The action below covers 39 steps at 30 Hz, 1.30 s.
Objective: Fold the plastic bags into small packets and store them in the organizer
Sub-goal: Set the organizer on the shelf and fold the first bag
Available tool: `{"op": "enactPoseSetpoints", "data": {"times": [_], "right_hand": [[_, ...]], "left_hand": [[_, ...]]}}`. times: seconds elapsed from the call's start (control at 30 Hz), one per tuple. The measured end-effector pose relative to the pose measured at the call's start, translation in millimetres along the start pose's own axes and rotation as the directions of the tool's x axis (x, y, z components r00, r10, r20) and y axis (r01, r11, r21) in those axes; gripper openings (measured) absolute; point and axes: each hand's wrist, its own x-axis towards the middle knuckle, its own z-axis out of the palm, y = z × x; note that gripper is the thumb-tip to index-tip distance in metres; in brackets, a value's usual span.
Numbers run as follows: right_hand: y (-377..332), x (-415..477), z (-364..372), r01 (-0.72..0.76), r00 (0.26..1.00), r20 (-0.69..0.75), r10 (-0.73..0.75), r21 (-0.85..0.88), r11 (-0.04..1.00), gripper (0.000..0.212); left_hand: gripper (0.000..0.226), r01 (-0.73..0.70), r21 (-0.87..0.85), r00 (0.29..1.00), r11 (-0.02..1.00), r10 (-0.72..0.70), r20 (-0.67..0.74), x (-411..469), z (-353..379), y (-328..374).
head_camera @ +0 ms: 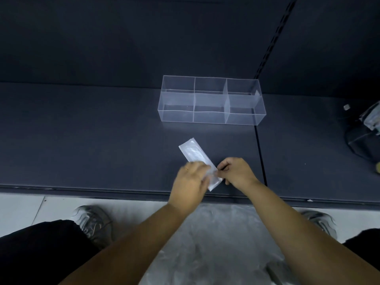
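Surface: dark grey counter [102, 140], matte, with a dark back panel behind it and a seam running front to back on the right.
Floor: pale tiles below the counter edge; loose clear plastic bags [216, 243] lie spread there between two grey shoes.
Organizer [211, 99]: clear box with six compartments in two rows of three, all bare, standing toward the back of the counter, well apart from the hands.
Folded bag [194, 152]: narrow white strip lying diagonally on the counter, near end under the hands.
Left hand [191, 182]: fingers pressed flat on the strip's near end; blurred.
Right hand [236, 171]: fingertips pinched on the strip's near corner.
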Motion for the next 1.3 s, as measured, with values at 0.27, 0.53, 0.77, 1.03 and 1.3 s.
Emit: {"op": "enactPoseSetpoints", "data": {"times": [0.27, 0.53, 0.77, 1.03, 1.3], "right_hand": [[-10.2, -2.9, -8.5, -0.149, 0.986, 0.1, 0.137, 0.121, 0.981, 0.008], [-11.9, -11.7, -31.7, 0.062, 0.973, 0.221, -0.064, 0.018, 0.998, 0.053], [-15.5, 6.4, -14.1, 0.352, 0.898, 0.325, -0.296, -0.127, 0.927, 0.042], [-26.8, 34.2, 7.8, 0.195, 0.98, 0.031, -0.198, 0.08, 0.978, 0.011], [-45.9, 47.7, 17.6, 0.08, 0.985, -0.132, -0.108, -0.205, 0.975, 0.012]], "left_hand": [[0.061, -0.001, 0.112, 0.988, 0.994, -0.016, 0.153, -19.1, 9.8, -0.8], [0.013, -0.014, 0.083, 0.999, 0.996, 0.017, -0.038, -0.3, 7.4, -2.2], [0.037, 0.205, 0.062, 0.954, 0.977, -0.213, 0.209, 20.2, -3.6, -16.5], [0.03, 0.546, -0.281, 0.83, 0.789, -0.464, 0.31, 64.1, -5.0, -41.4], [0.018, 0.501, -0.013, 0.861, 0.865, -0.5, -0.09, 64.3, -1.6, -39.2]]}}
